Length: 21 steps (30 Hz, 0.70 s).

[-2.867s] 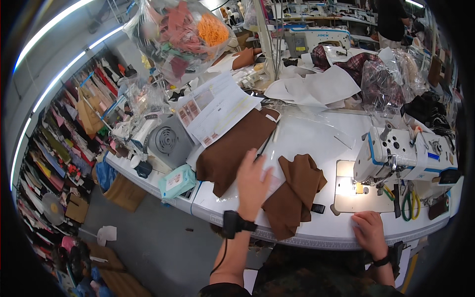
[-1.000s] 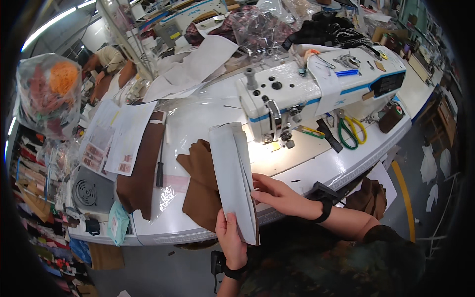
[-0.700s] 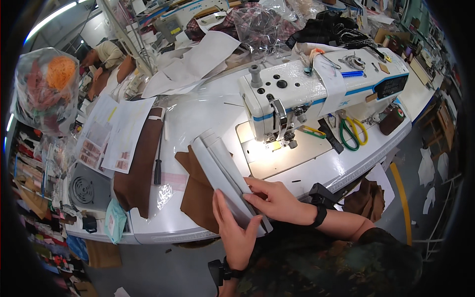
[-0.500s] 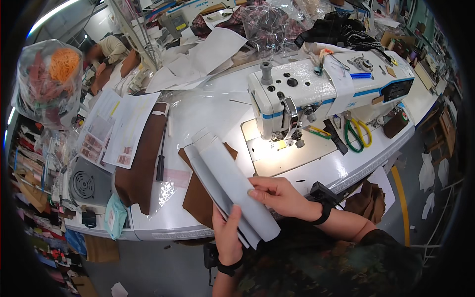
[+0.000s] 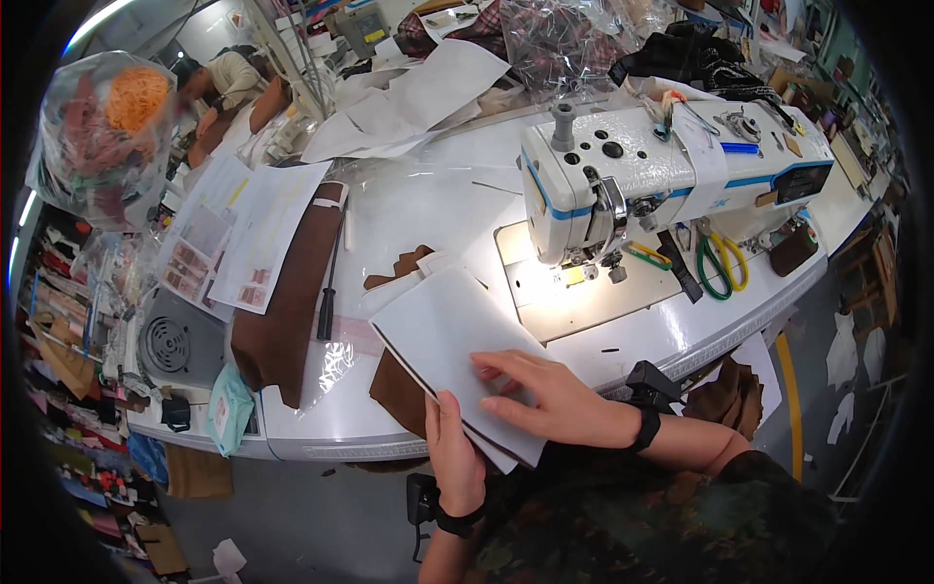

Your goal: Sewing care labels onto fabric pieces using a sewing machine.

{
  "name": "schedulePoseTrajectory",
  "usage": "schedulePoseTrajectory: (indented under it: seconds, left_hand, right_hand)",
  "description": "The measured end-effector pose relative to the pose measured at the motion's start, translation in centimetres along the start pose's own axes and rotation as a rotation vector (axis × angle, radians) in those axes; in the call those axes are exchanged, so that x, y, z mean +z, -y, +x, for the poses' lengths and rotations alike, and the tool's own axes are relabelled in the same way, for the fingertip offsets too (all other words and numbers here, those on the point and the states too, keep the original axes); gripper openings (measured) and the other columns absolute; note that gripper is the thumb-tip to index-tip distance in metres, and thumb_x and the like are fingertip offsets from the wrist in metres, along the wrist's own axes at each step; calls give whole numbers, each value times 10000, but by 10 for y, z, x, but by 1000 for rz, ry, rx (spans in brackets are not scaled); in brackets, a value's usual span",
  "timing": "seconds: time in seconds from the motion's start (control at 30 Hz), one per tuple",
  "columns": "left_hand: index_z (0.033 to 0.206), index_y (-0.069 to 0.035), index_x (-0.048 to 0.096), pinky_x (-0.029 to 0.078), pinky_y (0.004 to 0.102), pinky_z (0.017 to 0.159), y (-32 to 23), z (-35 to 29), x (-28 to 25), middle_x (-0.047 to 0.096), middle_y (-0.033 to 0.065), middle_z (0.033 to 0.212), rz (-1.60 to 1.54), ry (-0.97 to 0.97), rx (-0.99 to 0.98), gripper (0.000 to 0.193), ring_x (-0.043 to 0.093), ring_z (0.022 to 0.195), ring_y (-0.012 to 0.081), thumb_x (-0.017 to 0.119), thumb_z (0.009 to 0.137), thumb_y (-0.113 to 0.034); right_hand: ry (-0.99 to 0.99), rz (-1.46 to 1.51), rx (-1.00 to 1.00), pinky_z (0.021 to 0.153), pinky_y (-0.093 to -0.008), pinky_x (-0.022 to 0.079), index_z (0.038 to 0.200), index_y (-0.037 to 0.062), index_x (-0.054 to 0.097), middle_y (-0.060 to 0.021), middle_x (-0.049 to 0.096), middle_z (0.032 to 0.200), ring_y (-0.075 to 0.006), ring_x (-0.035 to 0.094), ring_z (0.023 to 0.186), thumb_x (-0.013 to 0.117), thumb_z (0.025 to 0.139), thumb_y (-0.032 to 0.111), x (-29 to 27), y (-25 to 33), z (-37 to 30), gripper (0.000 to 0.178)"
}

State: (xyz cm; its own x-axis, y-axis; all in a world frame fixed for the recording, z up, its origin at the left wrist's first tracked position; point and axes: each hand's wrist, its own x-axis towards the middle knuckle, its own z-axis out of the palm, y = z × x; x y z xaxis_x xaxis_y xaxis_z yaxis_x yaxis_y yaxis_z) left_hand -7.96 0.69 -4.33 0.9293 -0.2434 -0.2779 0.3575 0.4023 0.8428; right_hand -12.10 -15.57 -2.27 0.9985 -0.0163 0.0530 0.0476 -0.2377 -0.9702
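Note:
A pale grey-white layered sheet with a dark edge lies tilted over the table's front, fairly flat. My left hand holds its near left edge, thumb on top and fingers underneath. Across the sheet's right part rests my right hand, its fingers loosely apart on the pale surface. Brown fabric pieces show from beneath the sheet at the left, and a jagged brown piece shows beyond it. To the right of the sheet stands a white sewing machine, its lamp lit over the needle plate.
Green-and-yellow scissors and a brown thread cone lie by the machine. A screwdriver, a long brown piece and printed papers are at left. A person works beyond, near a clear bag.
The sheet was curled into a roll and now lies opened out. My right hand has gone from pinching the rolled edge to resting on it. The view has shifted slightly.

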Motion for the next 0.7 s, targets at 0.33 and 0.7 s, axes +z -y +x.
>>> schedulePoseTrajectory:
  seconds: [0.33,0.7]
  left_hand:
    - [1613,11,314,387,392,1198,3,-17,8,479,130,1553,133,291,70,881,503,1409,258,533,1047,-627]
    - [1575,5,287,457,373,1118,3,-16,11,484,135,1493,658,530,82,1101,526,1359,227,987,757,-223]
  right_hand:
    - [-126,-71,-125,953,-372,589,1504,24,524,-178,624,1349,-263,701,1114,762,971,201,9,8,-5,610]
    - [-210,134,10,856,-335,602,1276,-3,626,-108,699,1132,-184,718,1002,738,990,169,-10,23,-8,353]
